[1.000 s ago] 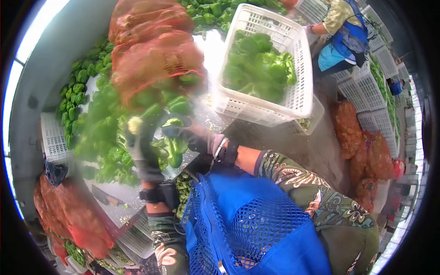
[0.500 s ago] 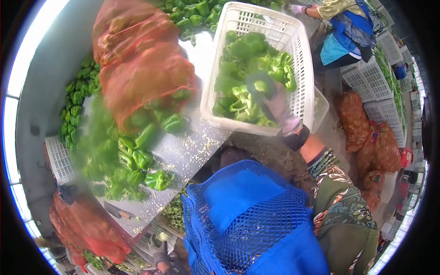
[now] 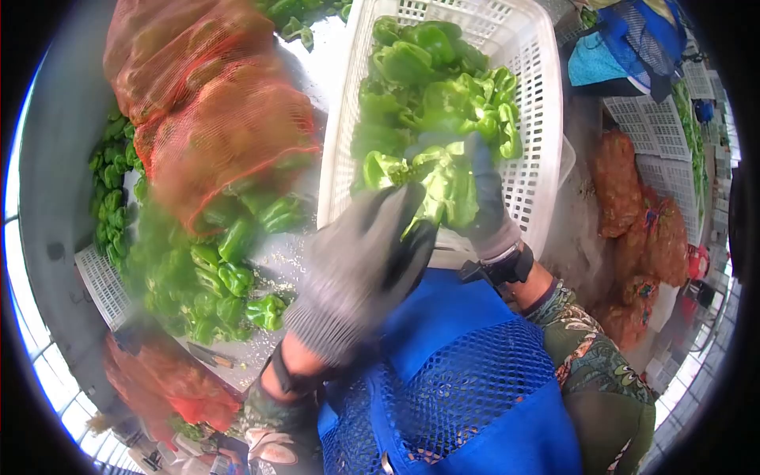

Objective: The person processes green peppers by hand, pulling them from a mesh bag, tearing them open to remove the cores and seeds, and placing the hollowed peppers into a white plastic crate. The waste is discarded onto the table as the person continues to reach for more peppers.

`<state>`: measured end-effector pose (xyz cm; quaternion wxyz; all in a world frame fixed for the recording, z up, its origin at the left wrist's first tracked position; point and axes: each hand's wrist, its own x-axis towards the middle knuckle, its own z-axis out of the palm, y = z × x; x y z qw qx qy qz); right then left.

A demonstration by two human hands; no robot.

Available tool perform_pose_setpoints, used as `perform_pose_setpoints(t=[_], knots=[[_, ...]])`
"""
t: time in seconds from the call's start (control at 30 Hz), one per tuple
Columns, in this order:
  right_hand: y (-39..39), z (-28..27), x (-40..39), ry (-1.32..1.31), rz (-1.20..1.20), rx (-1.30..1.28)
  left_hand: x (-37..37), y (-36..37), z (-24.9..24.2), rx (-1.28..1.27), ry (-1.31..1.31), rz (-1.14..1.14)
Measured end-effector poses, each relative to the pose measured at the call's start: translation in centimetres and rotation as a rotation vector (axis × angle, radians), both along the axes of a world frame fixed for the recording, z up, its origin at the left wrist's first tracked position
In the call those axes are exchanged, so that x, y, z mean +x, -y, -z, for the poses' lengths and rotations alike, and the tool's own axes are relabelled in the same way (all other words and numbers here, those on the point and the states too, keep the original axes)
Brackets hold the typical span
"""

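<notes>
Both gloved hands meet over the near end of a white crate (image 3: 543, 87) with green peppers (image 3: 404, 63) inside. A cut-open green pepper (image 3: 448, 186), its pale inside showing, is between them. My left hand (image 3: 356, 261), in a grey glove with dark fingertips, has its fingers bent against the pepper's left side. My right hand (image 3: 483, 194), wearing a dark glove and a black wrist strap, holds the pepper from the right. Its fingers are partly hidden by the pepper.
At the left, a red mesh sack (image 3: 214, 103) lies beside loose green peppers (image 3: 214, 269) on a metal table (image 3: 297, 252). A knife (image 3: 210, 355) rests near its edge. Full sacks (image 3: 617, 186) and stacked crates (image 3: 649, 127) stand right, near a person in blue (image 3: 633, 43).
My left hand has come up from the lower left to the crate, where it now meets the right hand at the pepper. The crate and table sit differently in view.
</notes>
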<state>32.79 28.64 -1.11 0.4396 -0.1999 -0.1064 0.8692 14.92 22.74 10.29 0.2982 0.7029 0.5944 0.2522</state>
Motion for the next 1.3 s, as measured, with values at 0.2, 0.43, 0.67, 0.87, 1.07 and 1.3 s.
perform_pose_setpoints(t=[0.2, 0.43, 0.67, 0.87, 1.07, 1.3], knots=[[0.7, -1.4, -0.5, 0.112, 0.126, 0.166, 4.0, -2.9, 5.6, 0.009, -0.187, -0.120], [2.1, 0.1, 0.4, 0.933, -0.088, 0.580, 1.6, -3.1, 11.0, -0.070, 0.221, -0.064], [-9.2, 2.1, 8.6, 2.214, -0.323, 1.018, -3.2, -1.0, 7.4, -0.392, 0.685, -0.435], [-15.6, 6.4, 8.4, 2.255, -0.981, 0.856, -1.4, -0.5, 10.1, -0.408, 0.665, -0.288], [-11.5, 2.5, 8.1, 1.848, -0.475, 0.879, 0.9, -2.5, 10.9, -0.218, 0.455, -0.120], [-3.2, -2.5, 3.4, 1.218, 0.079, 0.639, 5.6, -3.8, 10.6, -0.156, 0.181, 0.089]])
